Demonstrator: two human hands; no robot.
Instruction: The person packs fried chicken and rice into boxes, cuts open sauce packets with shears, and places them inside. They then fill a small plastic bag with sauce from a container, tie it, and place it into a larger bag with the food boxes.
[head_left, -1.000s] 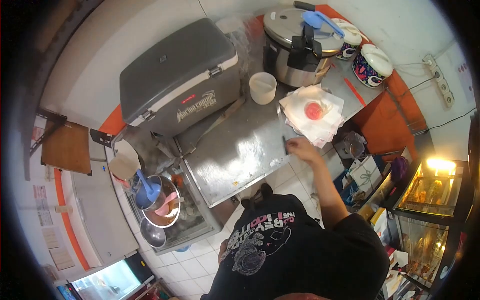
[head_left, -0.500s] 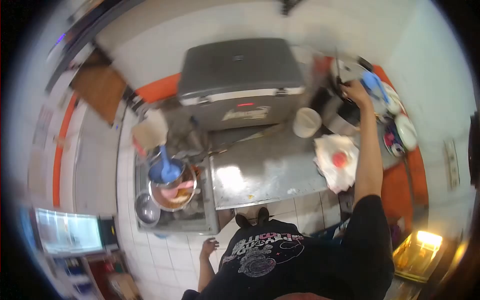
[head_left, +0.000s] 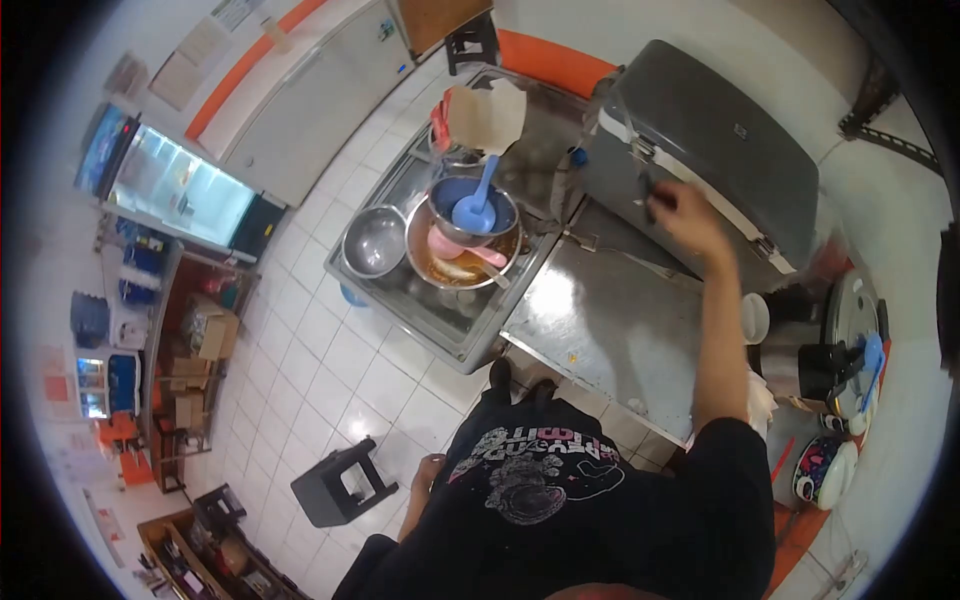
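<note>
My right hand (head_left: 685, 215) is raised in front of the grey cooler box (head_left: 715, 130), its fingers closed round a small dark object (head_left: 652, 195) that is too blurred to name. Low beside my body hangs my left hand (head_left: 430, 468), partly seen, its fingers bent and hard to make out. On the metal counter to the left, a blue ladle (head_left: 475, 213) rests in a bowl set over a larger steel bowl (head_left: 445, 270) with brown liquid and a pink utensil (head_left: 485, 256). An empty steel bowl (head_left: 374, 242) stands beside them.
An opened cardboard box (head_left: 487, 118) stands behind the bowls. Pots (head_left: 852, 340) and a patterned container (head_left: 822, 470) are at the right. A black stool (head_left: 340, 487) stands on the tiled floor, and a lit glass-door fridge (head_left: 175, 185) is at the far left.
The view has turned left. My right hand has left the pots at the right and is now before the cooler, holding something dark. My left hand stays low.
</note>
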